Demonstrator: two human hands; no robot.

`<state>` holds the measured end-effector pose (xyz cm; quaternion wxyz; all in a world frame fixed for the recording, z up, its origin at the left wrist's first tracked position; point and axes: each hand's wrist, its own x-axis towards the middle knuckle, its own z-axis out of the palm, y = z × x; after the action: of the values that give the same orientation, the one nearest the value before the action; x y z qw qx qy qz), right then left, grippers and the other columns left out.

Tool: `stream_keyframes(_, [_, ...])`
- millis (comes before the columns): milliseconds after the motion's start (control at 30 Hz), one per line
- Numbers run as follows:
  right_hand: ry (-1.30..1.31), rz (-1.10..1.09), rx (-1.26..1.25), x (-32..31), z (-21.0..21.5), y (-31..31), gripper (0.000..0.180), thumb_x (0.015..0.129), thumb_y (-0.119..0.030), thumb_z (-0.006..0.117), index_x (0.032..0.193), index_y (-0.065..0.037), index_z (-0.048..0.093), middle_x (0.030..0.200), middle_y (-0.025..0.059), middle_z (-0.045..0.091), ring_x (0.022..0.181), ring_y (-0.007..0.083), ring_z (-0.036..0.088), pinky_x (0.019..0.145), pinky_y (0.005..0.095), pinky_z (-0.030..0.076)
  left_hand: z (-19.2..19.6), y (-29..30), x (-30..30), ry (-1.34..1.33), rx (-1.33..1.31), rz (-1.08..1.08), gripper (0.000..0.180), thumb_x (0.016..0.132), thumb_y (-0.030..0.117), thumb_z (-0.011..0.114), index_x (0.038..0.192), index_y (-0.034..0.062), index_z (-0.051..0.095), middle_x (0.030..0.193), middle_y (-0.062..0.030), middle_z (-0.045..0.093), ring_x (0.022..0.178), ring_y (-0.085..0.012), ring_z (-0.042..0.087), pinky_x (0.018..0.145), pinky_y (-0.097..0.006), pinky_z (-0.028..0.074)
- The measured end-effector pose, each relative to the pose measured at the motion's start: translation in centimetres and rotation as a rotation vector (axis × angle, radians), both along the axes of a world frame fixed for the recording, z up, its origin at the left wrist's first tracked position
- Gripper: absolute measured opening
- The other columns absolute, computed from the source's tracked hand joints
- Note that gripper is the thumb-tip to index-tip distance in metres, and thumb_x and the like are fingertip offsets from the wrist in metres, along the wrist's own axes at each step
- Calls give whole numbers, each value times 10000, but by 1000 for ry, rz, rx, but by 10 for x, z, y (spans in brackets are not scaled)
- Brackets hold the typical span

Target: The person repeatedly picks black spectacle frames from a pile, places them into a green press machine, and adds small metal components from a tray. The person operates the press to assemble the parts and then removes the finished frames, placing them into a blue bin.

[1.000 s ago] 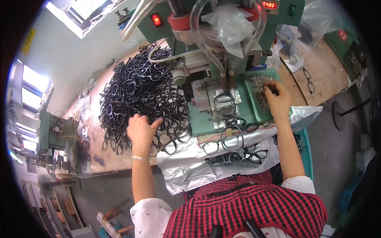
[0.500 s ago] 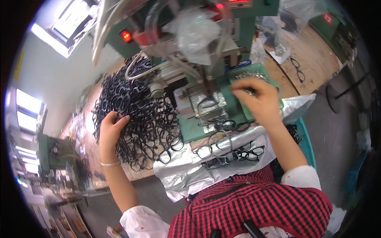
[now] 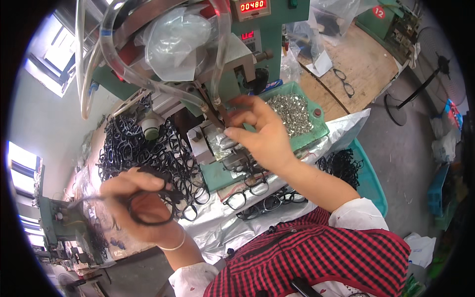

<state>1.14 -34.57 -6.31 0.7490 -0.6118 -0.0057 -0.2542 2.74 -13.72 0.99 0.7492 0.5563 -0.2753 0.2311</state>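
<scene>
My left hand (image 3: 131, 205) is closed on a black eyeglass frame (image 3: 154, 221), raised in front of a large heap of black eyeglass frames (image 3: 131, 143). My right hand (image 3: 267, 136) is at the working head of a green bench machine (image 3: 284, 29). Its thumb and fingers are bent together beside the metal tips; what they hold, if anything, is too small to make out. Just below that hand, part of a dark frame (image 3: 237, 161) shows at the machine's metal fixture (image 3: 215, 146). A green tray (image 3: 319, 129) of small silvery metal pieces (image 3: 289, 114) stands to its right.
Several glasses frames (image 3: 272, 202) lie on silver foil (image 3: 213, 222) along the near edge. A turquoise bin (image 3: 373, 185) with dark frames is at my right. Clear tubes (image 3: 106, 49) and a plastic bag (image 3: 178, 42) hang over the machine. One frame (image 3: 344, 81) lies on the far-right table.
My left hand has come off the heap toward me, now with an eyeglass frame in it. My right hand has gone left from the metal-piece tray to the machine's head. The whole view has shifted.
</scene>
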Motion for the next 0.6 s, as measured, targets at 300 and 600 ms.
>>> stream_keyframes(300, [-34, -146, -645, -28, 6, -33, 373, 821, -86, 669, 1192, -54, 658, 1195, 161, 673, 1122, 342, 632, 1009, 406, 476, -10, -48, -44, 972, 193, -814, 354, 1035, 288, 373, 864, 13, 515, 670, -247, 628, 532, -276, 602, 497, -314, 491])
stream_keyframes(600, [205, -644, -1148, -29, -86, -114, 180, 745, -134, 733, 924, -133, 723, 1263, 183, 592, 1257, 376, 518, 994, 477, 454, -64, -66, -20, 1128, 40, -1013, 307, 1030, 278, 426, 897, 24, 536, 728, -291, 662, 510, -320, 623, 526, -357, 543])
